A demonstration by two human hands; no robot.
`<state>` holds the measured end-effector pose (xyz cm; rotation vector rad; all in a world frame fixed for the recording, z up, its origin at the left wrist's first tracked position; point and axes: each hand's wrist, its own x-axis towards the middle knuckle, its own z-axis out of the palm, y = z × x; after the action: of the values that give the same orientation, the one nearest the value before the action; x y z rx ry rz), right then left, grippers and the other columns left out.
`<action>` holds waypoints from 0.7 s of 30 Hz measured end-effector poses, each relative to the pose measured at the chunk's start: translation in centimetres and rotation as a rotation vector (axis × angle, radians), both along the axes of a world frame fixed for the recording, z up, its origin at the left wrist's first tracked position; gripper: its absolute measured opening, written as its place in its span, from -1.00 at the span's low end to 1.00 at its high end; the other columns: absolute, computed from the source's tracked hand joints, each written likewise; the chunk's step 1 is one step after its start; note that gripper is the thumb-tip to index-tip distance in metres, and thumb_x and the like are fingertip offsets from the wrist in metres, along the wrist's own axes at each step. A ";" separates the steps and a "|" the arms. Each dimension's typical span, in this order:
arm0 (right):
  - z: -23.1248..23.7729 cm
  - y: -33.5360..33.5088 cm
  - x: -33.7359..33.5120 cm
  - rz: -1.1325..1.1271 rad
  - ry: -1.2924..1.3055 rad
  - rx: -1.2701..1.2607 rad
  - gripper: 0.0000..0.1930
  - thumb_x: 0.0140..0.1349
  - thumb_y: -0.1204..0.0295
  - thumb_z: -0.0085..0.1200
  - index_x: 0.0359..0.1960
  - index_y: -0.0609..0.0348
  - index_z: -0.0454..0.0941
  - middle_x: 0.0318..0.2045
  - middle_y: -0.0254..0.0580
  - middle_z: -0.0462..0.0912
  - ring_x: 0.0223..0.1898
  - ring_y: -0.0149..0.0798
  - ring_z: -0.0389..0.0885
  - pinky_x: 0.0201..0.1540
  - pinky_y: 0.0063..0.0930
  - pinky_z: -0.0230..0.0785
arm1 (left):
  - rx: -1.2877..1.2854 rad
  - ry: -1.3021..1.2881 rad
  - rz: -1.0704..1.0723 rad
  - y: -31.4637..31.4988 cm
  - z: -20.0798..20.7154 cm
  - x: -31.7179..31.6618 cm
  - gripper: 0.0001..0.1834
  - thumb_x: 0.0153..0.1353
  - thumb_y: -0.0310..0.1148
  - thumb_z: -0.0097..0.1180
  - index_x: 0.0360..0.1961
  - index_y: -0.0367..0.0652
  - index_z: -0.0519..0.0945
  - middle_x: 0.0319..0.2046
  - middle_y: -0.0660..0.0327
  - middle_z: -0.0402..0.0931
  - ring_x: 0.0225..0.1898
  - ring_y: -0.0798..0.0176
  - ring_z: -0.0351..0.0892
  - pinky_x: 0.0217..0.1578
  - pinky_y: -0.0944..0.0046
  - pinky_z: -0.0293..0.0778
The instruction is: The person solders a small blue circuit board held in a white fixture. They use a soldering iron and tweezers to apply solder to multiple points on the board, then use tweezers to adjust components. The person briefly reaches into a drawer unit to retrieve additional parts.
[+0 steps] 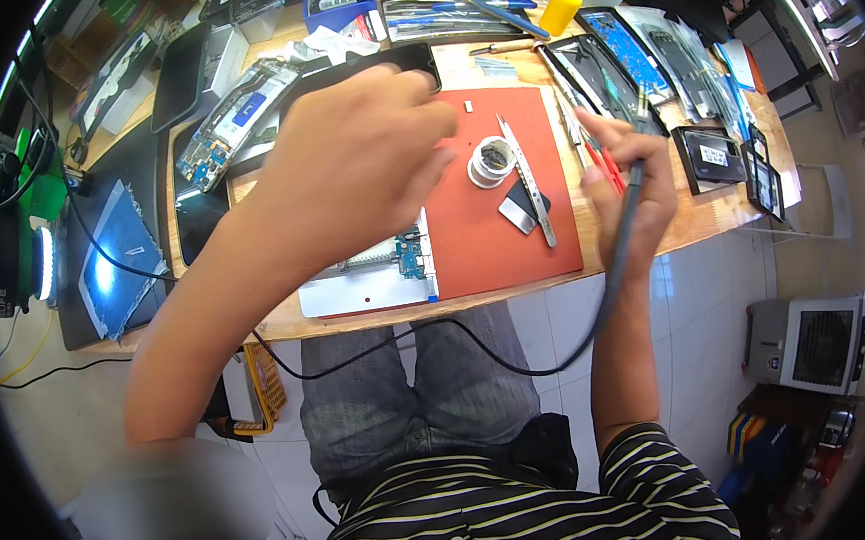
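Red silicone mat is the anchor here — everything sits relative to it, presumably so heat and small parts stay off the wood bench. Left hand hovers over the mat's left edge, fingers curled loosely down; it hides whatever is under it, so can't tell if it pinches anything. Below it, at the mat's lower left corner, lies a white phone frame w/ a blue circuit board — likely steadied from above. Right hand is just off the mat's right edge, fingers closed round a soldering iron in a pen grip, tip angled up and away from the mat; its black cord drops off the bench front and loops over the lap. On the mat's centre: solder spool, tweezers and a small grey plate, kept near the iron hand. Beyond the mat's top — yellow bottle, phone parts.
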<state>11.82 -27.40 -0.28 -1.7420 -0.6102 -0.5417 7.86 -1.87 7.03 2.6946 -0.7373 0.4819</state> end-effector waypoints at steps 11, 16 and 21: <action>-1.1 -2.1 -0.5 -0.089 0.096 0.380 -0.71 0.13 0.60 -0.16 -0.08 0.16 0.33 0.02 0.50 0.57 0.19 0.01 0.54 0.23 -0.26 0.21 | 0.605 -0.117 -0.415 -10.6 -1.1 3.2 -0.90 -0.06 -0.28 0.23 -0.58 -0.01 0.71 -0.44 0.35 0.62 -0.14 0.32 0.50 -0.14 0.31 0.36; -1.2 -2.2 -0.5 -0.079 0.066 0.406 -0.68 0.13 0.60 -0.15 -0.05 0.17 0.33 0.04 0.51 0.55 0.22 0.04 0.53 0.23 -0.32 0.22 | 0.489 -0.163 -0.507 -9.9 0.0 4.6 -0.92 -0.07 -0.33 0.26 -0.58 -0.07 0.69 -0.50 0.29 0.63 -0.20 0.26 0.53 -0.16 0.26 0.42; -1.4 -2.5 -0.4 -0.090 0.066 0.410 -0.67 0.13 0.59 -0.16 -0.02 0.16 0.32 0.05 0.50 0.55 0.25 0.07 0.50 0.22 -0.32 0.23 | 0.430 0.071 -0.374 -7.8 3.2 7.5 -0.90 -0.16 -0.50 0.29 -0.54 -0.26 0.65 -0.43 0.19 0.63 -0.20 0.12 0.55 -0.06 0.19 0.48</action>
<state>11.41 -29.87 -1.67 -1.3969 -0.3450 -0.6215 15.36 -9.68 10.20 2.8241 -1.4260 0.1439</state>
